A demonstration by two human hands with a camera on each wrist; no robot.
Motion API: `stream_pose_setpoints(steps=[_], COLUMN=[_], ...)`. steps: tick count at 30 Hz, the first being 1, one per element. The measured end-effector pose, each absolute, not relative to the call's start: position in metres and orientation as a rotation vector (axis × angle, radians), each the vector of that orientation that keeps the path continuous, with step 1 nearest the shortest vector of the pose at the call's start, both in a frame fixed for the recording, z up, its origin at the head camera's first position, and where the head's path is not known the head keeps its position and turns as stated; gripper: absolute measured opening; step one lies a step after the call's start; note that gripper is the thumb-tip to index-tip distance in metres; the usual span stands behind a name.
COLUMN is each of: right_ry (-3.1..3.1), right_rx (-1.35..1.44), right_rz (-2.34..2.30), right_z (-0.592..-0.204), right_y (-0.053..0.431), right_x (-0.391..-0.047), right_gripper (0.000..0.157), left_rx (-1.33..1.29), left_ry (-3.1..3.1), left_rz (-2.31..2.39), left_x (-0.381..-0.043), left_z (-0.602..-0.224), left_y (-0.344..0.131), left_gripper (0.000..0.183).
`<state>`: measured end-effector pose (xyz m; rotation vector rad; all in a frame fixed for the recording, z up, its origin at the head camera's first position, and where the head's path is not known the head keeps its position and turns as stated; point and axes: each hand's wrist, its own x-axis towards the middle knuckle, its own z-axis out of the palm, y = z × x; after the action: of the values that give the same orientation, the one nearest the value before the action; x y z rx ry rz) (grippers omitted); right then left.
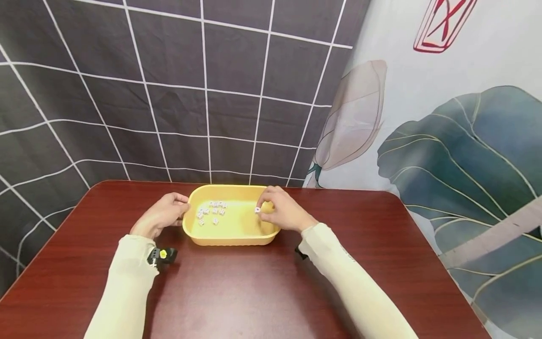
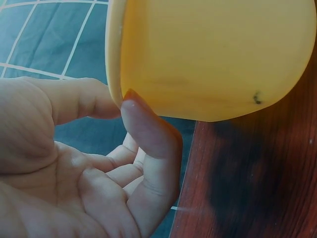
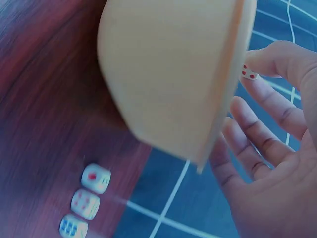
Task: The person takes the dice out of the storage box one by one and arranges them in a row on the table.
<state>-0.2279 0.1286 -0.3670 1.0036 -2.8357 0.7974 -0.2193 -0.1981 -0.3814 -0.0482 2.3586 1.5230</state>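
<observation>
A yellow plastic basin (image 1: 230,240) with rounded corners stands near the table's far edge. Its left end is held by my left hand (image 1: 164,213), thumb and index finger pinching the rim (image 2: 115,59). Over the basin's right end, my right hand (image 1: 284,210) pinches a small white die (image 1: 257,210) between thumb and index finger. Red pips show on that die (image 3: 249,73) in the right wrist view, the other fingers spread loosely. Several white dice (image 1: 215,221) lie on the left half of the basin floor.
Outside the basin, three dice in a row (image 3: 85,204) sit on the dark red table (image 1: 237,292), seen in the right wrist view; the head view hides them. A grey cloth with white grid lines (image 1: 169,108) hangs behind the table, and a leaf-print cloth (image 1: 466,155) hangs at right.
</observation>
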Motion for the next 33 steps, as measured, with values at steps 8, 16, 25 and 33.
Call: stream_pose_setpoints(steps=[8, 16, 25, 33], right_ry=[-2.845, -2.86, -2.883, -2.895], right_rx=[0.917, 0.835, 0.746, 0.728], right_rz=[0.806, 0.796, 0.755, 0.751], right_z=[-0.366, -0.364, -0.373, -0.383], right_y=[0.158, 0.185, 0.223, 0.254], right_x=[-0.227, -0.228, -0.231, -0.234], right_gripper=[0.009, 0.007, 0.006, 0.009], left_rx=[-0.044, -0.042, -0.058, -0.057], left_ry=[2.353, 2.354, 2.374, 2.366], left_rz=[1.513, 1.522, 1.504, 1.504], left_x=[-0.221, -0.22, -0.218, -0.219], left_z=[-0.382, -0.383, -0.381, -0.38], left_y=[-0.196, -0.196, -0.199, -0.197], left_gripper=[0.04, 0.04, 0.042, 0.041])
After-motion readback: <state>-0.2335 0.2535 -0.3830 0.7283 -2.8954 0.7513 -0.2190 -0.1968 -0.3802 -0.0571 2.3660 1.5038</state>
